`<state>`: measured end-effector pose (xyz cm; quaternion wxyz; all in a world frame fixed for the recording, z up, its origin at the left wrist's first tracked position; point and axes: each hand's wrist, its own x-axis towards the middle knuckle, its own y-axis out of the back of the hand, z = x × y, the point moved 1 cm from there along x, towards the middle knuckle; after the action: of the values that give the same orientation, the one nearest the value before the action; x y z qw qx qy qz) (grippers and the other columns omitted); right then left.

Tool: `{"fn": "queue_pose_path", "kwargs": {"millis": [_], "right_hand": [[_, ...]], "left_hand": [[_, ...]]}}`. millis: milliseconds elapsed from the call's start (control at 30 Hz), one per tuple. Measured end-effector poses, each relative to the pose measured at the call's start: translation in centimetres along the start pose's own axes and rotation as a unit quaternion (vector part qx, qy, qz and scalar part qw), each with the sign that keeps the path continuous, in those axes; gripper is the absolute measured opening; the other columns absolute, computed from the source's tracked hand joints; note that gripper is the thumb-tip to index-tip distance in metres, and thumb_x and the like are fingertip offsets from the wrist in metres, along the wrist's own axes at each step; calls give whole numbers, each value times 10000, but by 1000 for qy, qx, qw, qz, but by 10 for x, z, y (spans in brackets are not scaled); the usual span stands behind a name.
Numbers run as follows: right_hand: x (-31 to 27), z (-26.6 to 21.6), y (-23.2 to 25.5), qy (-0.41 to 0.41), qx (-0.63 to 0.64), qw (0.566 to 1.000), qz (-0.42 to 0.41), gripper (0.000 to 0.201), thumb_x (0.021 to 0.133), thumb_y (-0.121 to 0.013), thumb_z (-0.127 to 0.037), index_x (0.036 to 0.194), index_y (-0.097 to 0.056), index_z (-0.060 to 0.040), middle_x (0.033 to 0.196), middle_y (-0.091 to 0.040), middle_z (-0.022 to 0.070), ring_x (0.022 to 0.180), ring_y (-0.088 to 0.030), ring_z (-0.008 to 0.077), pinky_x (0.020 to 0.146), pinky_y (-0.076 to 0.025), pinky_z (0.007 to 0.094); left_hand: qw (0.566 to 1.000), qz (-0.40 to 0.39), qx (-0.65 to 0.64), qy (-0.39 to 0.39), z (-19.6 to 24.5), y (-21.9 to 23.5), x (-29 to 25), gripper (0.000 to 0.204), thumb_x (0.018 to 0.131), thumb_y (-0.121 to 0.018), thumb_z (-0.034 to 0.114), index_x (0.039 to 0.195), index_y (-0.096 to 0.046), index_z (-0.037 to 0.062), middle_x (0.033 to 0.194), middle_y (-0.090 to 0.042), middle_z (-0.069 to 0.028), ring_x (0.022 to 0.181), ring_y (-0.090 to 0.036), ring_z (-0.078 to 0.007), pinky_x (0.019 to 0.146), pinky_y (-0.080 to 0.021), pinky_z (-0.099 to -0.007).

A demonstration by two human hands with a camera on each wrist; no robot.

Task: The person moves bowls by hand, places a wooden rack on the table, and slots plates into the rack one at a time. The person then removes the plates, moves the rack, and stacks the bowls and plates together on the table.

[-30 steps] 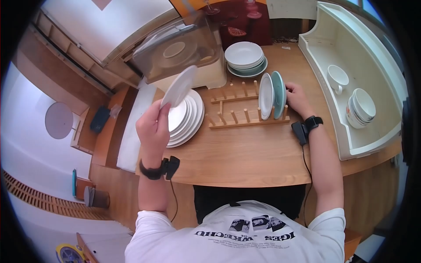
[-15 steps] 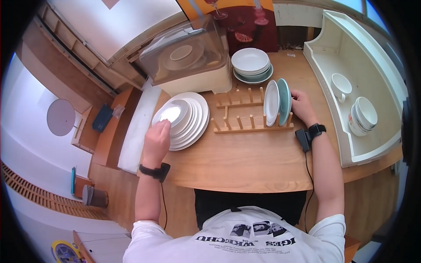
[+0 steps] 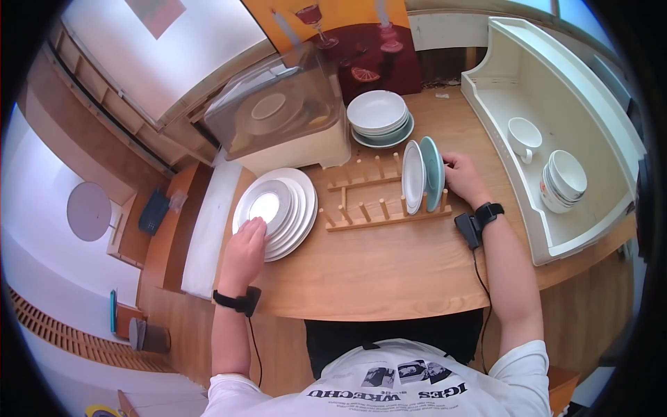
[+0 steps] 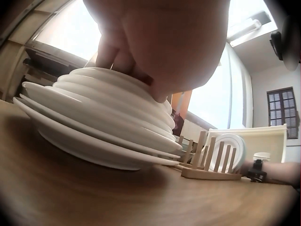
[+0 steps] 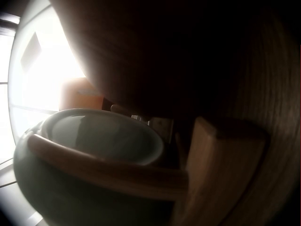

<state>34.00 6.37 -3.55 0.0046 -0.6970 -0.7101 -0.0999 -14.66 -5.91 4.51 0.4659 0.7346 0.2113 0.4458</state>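
Observation:
My left hand (image 3: 244, 251) is at the near rim of the top plate (image 3: 269, 206) on a stack of white plates (image 3: 303, 215). In the left wrist view its fingers (image 4: 123, 61) reach over this plate and the thumb is at the rim, pinching it. Beyond the stack, a wooden dish rack (image 3: 385, 217) holds a white plate (image 3: 413, 177) and a green plate (image 3: 433, 174), both upright. My right hand (image 3: 464, 179) is beside the green plate at the rack's right end, its fingertips partly hidden. Up close, the right wrist view is dark, showing the green plate (image 5: 101, 134) and a rack peg.
White bowls sit on green dishes (image 3: 381, 121) behind the rack. To the right, a cream open shelf unit (image 3: 500, 208) holds a white cup (image 3: 522, 137) and stacked bowls (image 3: 561, 177). A lidded container (image 3: 299, 142) stands behind the plate stack. The table's front edge (image 3: 389, 316) curves towards the body.
The left hand has lowered the plate it held tilted in the air, and that plate now lies flat on the stack. The right hand has stayed beside the green plate.

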Motion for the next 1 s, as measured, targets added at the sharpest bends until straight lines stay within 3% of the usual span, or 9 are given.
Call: {"fn": "queue_pose_path", "kwargs": {"millis": [200, 300, 400, 500, 567, 700, 867, 1000], "right_hand": [[-2, -3, -1, -4, -13, 1000, 8, 244, 1023, -651, -193, 1156, -744, -11, 834, -715, 20, 683, -651, 81, 592, -538, 245], [-3, -6, -1, -12, -2, 1000, 8, 243, 1019, -655, -194, 1155, -746, -14, 829, -715, 21, 688, -652, 81, 600, -538, 246], [-3, -4, -1, -8, -5, 1000, 6, 245, 1018, -657, -197, 1156, -748, -15, 825, -715, 20, 686, -652, 80, 598, -535, 243], [-1, -3, 1, -16, -6, 1000, -1, 253, 1017, -662, -206, 1159, -750, -17, 827, -718, 21, 682, -650, 79, 593, -531, 239], [-1, -2, 1, -20, -2, 1000, -3, 259, 1015, -666, -214, 1162, -752, -19, 830, -720, 21, 679, -649, 79, 590, -528, 236], [2, 6, 0, -14, 8, 1000, -6, 272, 1013, -673, -229, 1173, -752, -24, 838, -725, 22, 683, -653, 78, 596, -534, 235], [-1, 1, 1, -30, 16, 999, -6, 282, 1020, -669, -223, 1212, -744, -30, 883, -745, 35, 709, -675, 81, 610, -548, 241], [-2, -3, 1, -28, 0, 1000, 1, 280, 1018, -672, -214, 1213, -743, -26, 896, -750, 42, 713, -681, 90, 604, -547, 246]], "left_hand": [[1000, -3, 0, 11, 6, 7, 7, 280, 928, -687, 71, 1173, -645, -56, 1199, -692, -234, 1111, -667, -410, 1046, -524, -499], [997, 67, 23, 20, 20, 5, 20, 294, 922, -707, 92, 1171, -661, -58, 1158, -700, -240, 1073, -671, -423, 1039, -525, -508], [989, 137, -47, 13, 55, 3, 49, 303, 915, -733, 109, 1159, -675, -61, 1060, -721, -230, 1004, -689, -414, 1021, -539, -496], [975, 127, -180, 25, 109, 4, 82, 315, 903, -755, 118, 1150, -680, -63, 963, -723, -224, 923, -704, -406, 998, -553, -483], [962, 86, -255, 49, 147, 5, 103, 357, 924, -752, 154, 1207, -697, -58, 1065, -737, -260, 1069, -720, -415, 933, -572, -442], [945, 100, -311, 27, 199, -16, 145, 382, 932, -744, 177, 1232, -680, -50, 1067, -738, -259, 931, -740, -395, 818, -584, -420], [932, 45, -353, 66, 221, -41, 171, 306, 953, -702, 160, 1178, -668, -45, 970, -745, -237, 751, -723, -369, 683, -565, -435], [937, 49, -339, 65, 228, -53, 179, 188, 953, -683, 135, 1024, -653, -35, 855, -716, -231, 734, -694, -406, 655, -544, -470]]}}
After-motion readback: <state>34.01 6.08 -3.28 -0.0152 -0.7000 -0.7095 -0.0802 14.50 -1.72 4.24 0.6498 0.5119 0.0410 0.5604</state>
